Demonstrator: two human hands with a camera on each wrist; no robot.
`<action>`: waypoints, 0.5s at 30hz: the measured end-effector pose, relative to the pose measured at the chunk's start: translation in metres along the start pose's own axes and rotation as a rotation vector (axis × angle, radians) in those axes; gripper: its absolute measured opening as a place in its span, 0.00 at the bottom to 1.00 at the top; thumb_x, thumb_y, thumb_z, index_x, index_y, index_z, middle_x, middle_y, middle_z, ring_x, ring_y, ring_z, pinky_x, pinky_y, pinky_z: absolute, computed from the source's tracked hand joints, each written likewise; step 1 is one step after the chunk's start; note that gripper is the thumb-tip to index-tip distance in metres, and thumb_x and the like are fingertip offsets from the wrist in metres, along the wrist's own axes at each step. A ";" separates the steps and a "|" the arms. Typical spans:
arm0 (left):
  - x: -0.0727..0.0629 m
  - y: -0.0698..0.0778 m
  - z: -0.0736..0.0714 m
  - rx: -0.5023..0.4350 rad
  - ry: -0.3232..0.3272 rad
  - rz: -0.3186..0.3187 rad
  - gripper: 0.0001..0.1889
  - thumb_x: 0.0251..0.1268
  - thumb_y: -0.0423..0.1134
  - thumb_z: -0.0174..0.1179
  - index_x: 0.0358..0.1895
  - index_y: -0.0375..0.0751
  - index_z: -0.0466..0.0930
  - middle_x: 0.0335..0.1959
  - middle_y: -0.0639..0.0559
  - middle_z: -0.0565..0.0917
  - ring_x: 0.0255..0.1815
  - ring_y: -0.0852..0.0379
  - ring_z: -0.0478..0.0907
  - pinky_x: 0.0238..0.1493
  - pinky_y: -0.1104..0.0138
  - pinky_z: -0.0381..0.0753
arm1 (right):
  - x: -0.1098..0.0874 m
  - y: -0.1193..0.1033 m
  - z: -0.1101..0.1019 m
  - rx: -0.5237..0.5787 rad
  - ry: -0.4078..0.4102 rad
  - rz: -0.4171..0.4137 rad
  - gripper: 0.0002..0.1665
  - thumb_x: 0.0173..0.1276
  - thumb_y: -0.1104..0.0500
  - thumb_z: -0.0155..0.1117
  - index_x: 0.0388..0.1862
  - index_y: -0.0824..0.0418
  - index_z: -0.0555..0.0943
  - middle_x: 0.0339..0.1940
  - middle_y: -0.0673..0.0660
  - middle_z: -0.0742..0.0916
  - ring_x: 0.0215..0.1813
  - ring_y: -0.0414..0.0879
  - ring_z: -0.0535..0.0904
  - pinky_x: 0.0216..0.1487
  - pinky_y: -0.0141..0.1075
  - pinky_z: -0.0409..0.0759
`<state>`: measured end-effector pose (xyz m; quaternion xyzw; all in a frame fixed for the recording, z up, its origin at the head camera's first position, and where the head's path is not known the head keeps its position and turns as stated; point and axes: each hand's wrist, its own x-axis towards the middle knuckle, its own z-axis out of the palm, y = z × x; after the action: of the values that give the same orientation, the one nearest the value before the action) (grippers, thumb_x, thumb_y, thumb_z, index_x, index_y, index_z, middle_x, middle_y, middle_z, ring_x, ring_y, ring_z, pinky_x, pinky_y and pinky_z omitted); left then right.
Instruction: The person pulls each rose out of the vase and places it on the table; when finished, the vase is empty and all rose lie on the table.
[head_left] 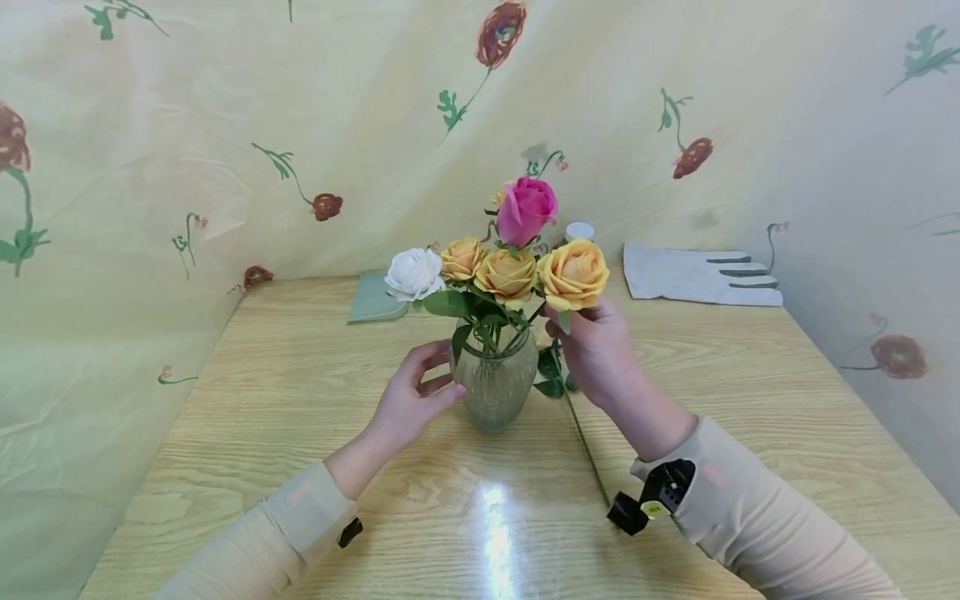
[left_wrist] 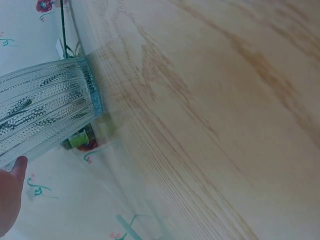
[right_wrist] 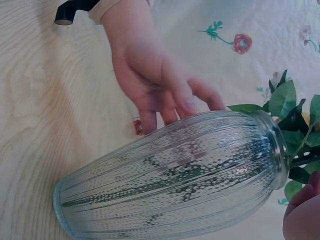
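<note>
A ribbed clear glass vase point(head_left: 495, 392) stands upright on the table with several roses in it: a white rose point(head_left: 415, 274), a pink rose point(head_left: 527, 210) and yellow ones. My left hand point(head_left: 412, 396) rests its fingertips against the vase's left side, fingers loosely bent and not wrapped round it. The thumb shows at the glass in the left wrist view. Just under the bloom of the rightmost yellow rose point(head_left: 574, 275), my right hand point(head_left: 600, 350) pinches the stem, which slants into the vase mouth. Its fingertips are partly hidden by bloom and leaves.
A long green stem point(head_left: 585, 433) with leaves lies on the table point(head_left: 300, 400) right of the vase, its upper end hidden. Behind are a pale glove point(head_left: 697, 275), a grey-green flat item point(head_left: 377, 298) and a white-topped object point(head_left: 580, 231). Flower-printed cloth hangs at the back.
</note>
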<state>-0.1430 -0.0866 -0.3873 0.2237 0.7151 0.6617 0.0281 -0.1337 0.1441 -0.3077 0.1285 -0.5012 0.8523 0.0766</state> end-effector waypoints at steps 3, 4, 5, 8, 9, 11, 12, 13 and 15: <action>0.001 0.000 0.000 0.002 -0.002 0.002 0.30 0.57 0.26 0.62 0.64 0.34 0.62 0.63 0.42 0.67 0.62 0.46 0.67 0.60 0.59 0.74 | 0.002 -0.003 0.000 0.022 -0.017 -0.028 0.12 0.62 0.67 0.64 0.40 0.52 0.81 0.38 0.51 0.79 0.40 0.42 0.71 0.37 0.30 0.70; 0.001 0.001 0.000 0.003 -0.003 0.003 0.30 0.58 0.26 0.62 0.64 0.35 0.62 0.63 0.43 0.67 0.62 0.46 0.67 0.60 0.59 0.74 | 0.002 -0.004 0.000 0.031 -0.022 -0.039 0.12 0.62 0.67 0.64 0.41 0.52 0.81 0.39 0.51 0.80 0.41 0.43 0.71 0.37 0.30 0.71; 0.001 0.001 0.000 0.003 -0.004 0.005 0.30 0.58 0.27 0.63 0.64 0.35 0.63 0.63 0.43 0.67 0.62 0.46 0.67 0.60 0.59 0.74 | 0.003 -0.005 0.000 0.035 -0.028 -0.052 0.12 0.61 0.65 0.65 0.42 0.53 0.81 0.39 0.52 0.80 0.41 0.43 0.72 0.36 0.30 0.72; 0.001 0.000 0.000 0.002 -0.008 0.009 0.30 0.58 0.27 0.63 0.64 0.35 0.63 0.62 0.43 0.68 0.62 0.46 0.67 0.60 0.59 0.74 | 0.004 -0.007 0.000 0.064 -0.052 -0.099 0.14 0.58 0.62 0.68 0.44 0.54 0.80 0.39 0.53 0.81 0.43 0.43 0.74 0.39 0.29 0.75; 0.001 0.000 0.000 0.001 -0.008 0.011 0.30 0.57 0.27 0.63 0.64 0.35 0.63 0.62 0.42 0.68 0.62 0.46 0.67 0.60 0.59 0.74 | 0.005 -0.008 0.000 0.070 -0.061 -0.120 0.14 0.57 0.61 0.68 0.44 0.54 0.80 0.39 0.53 0.81 0.44 0.44 0.74 0.40 0.29 0.75; 0.001 0.000 0.000 0.000 -0.008 0.014 0.30 0.57 0.27 0.63 0.64 0.34 0.63 0.62 0.42 0.68 0.62 0.46 0.67 0.59 0.60 0.74 | 0.006 -0.010 0.000 0.099 -0.078 -0.158 0.14 0.57 0.61 0.67 0.44 0.56 0.80 0.39 0.54 0.81 0.45 0.44 0.75 0.43 0.30 0.76; 0.000 -0.001 0.000 0.000 -0.007 0.015 0.30 0.57 0.27 0.63 0.64 0.34 0.63 0.62 0.42 0.68 0.61 0.46 0.67 0.59 0.60 0.74 | 0.007 -0.011 0.000 0.123 -0.084 -0.170 0.12 0.57 0.61 0.67 0.41 0.57 0.80 0.39 0.54 0.81 0.45 0.45 0.75 0.45 0.31 0.76; 0.000 -0.001 0.000 -0.001 -0.007 0.016 0.30 0.57 0.27 0.63 0.64 0.34 0.63 0.62 0.42 0.68 0.61 0.45 0.67 0.59 0.60 0.74 | 0.008 -0.012 0.000 0.150 -0.092 -0.182 0.09 0.58 0.62 0.66 0.39 0.58 0.80 0.39 0.54 0.81 0.46 0.45 0.75 0.46 0.31 0.77; 0.000 -0.001 0.000 -0.005 -0.006 0.018 0.30 0.57 0.26 0.63 0.64 0.34 0.63 0.62 0.41 0.68 0.61 0.45 0.67 0.59 0.60 0.74 | 0.009 -0.015 0.000 0.163 -0.094 -0.199 0.06 0.58 0.62 0.67 0.34 0.59 0.79 0.38 0.54 0.81 0.46 0.46 0.75 0.45 0.32 0.77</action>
<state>-0.1438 -0.0869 -0.3882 0.2321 0.7114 0.6628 0.0250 -0.1382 0.1515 -0.2928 0.2232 -0.4180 0.8714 0.1268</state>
